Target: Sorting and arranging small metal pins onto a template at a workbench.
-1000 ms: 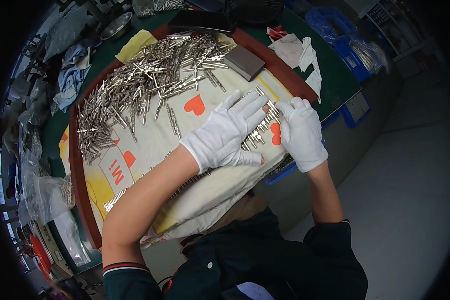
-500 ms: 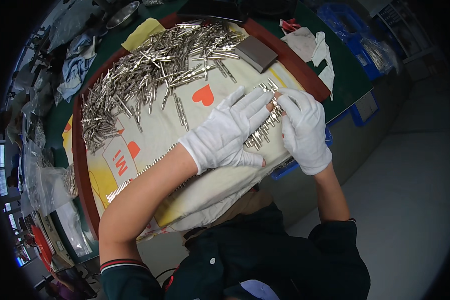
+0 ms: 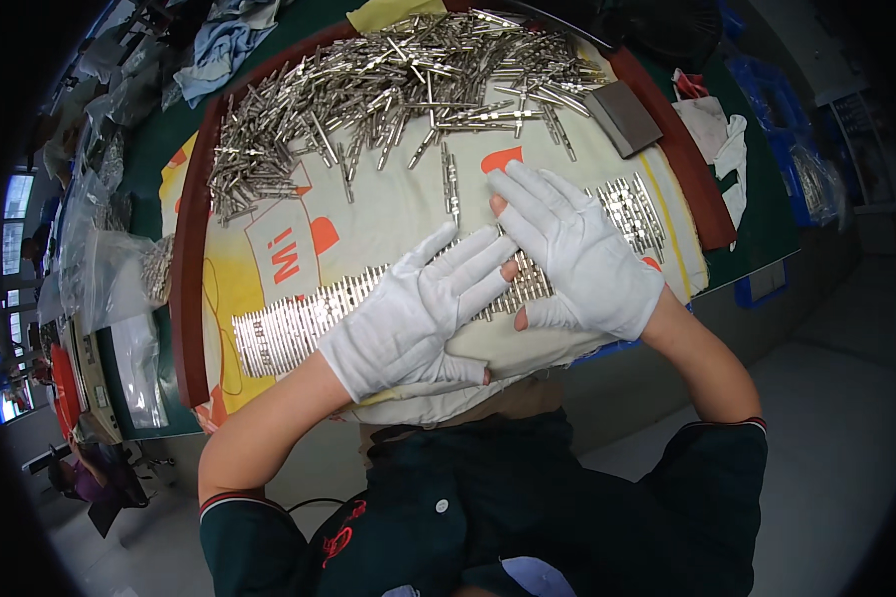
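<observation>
Metal pins (image 3: 299,328) in a row lie under flat, open-fingered left hand (image 3: 418,313) and right hand (image 3: 577,259).

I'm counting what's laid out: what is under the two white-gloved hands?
Both flat hands, left hand and right hand, lie on a long row of small silver metal pins on the cream printed cloth. The pins beneath the palms are hidden.

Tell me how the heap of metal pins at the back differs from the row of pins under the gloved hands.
The heap of pins lies jumbled, pointing every way; the row of pins lies side by side in a tidy band. The heap is untouched; the left hand and right hand rest flat on the row. Both are silvery and lie on the same cloth.
</observation>
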{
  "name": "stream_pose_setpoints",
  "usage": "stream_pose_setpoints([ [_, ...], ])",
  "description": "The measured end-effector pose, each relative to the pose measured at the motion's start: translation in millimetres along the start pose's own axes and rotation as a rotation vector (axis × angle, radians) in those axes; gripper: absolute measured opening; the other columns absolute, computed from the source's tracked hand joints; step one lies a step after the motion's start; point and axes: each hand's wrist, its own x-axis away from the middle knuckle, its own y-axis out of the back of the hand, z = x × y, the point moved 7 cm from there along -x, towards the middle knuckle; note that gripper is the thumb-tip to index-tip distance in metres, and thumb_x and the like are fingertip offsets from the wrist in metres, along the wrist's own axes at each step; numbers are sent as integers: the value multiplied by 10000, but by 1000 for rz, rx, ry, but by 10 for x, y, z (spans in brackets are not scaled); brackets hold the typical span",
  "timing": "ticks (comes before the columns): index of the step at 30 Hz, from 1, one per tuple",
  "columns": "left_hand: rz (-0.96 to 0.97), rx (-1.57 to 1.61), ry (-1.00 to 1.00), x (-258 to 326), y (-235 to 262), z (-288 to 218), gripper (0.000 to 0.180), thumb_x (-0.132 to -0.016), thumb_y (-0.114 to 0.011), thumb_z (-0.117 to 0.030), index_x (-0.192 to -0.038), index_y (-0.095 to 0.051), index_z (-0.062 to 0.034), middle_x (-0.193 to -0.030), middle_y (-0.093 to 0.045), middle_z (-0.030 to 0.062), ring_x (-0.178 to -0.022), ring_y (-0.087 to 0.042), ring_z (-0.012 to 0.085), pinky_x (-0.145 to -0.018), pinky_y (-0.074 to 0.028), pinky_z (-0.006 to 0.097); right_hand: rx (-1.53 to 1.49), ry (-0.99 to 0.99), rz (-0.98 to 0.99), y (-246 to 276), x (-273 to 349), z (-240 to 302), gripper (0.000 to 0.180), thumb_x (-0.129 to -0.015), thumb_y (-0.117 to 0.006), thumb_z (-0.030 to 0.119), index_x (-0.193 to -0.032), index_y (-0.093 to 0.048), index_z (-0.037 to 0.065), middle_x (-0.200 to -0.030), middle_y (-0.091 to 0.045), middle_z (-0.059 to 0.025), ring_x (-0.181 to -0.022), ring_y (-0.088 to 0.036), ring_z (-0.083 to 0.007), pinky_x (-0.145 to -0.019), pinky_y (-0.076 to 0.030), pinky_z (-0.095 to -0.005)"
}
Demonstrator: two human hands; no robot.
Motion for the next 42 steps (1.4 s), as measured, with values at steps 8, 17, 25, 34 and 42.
stream_pose_setpoints([
  [8, -97, 108, -34, 140, 8, 43, 993, -760, -651, -610, -1434, -374, 64, -1504, -354, 217, -1433, -318, 342, -1179, -254, 495, 66, 11, 186, -94, -109, 69, 1106, -734, -544, 755, -1417, -365, -96, -1501, -352, -252, -1423, -292, -412, -1165, -235, -512],
  [17, -169, 165, -81, 410, 59, 122, 867, -827, -607, -572, -1388, -422, 63, -1509, -347, 230, -1327, -410, 375, -1137, -295, 464, 32, 17, 201, -199, -217, 266, 1187, -660, -656, 703, -1466, -282, -85, -1515, -313, -270, -1425, -278, -440, -1177, -208, -518],
  [25, -29, 114, -16, 476, 37, 149, 898, -842, -606, -571, -1473, -316, -2, -1555, -303, 208, -1432, -325, 349, -1174, -253, 495, 42, 27, 204, -170, -176, 234, 1079, -709, -618, 708, -1400, -387, -88, -1506, -336, -253, -1425, -287, -403, -1172, -229, -495],
  [34, -81, 32, 86, 453, 166, 99, 967, -741, -695, -546, -1442, -355, 27, -1490, -365, 229, -1384, -354, 406, -1160, -251, 528, -310, -437, -526, 546, 513, -401, 272, -865, -634, 72, -1133, -644, 26, -1036, -659, -144, -914, -632, -289, -816, -502, -371],
  [42, -349, 17, 195, -386, 296, -135, 1164, -556, -715, -730, -1335, -446, 92, -1193, -510, 201, -1137, -495, 378, -1014, -381, 486, -22, -345, -126, 498, 754, -210, 294, -660, -818, 164, -881, -636, 94, -789, -560, -41, -818, -558, -265, -708, -442, -391],
])
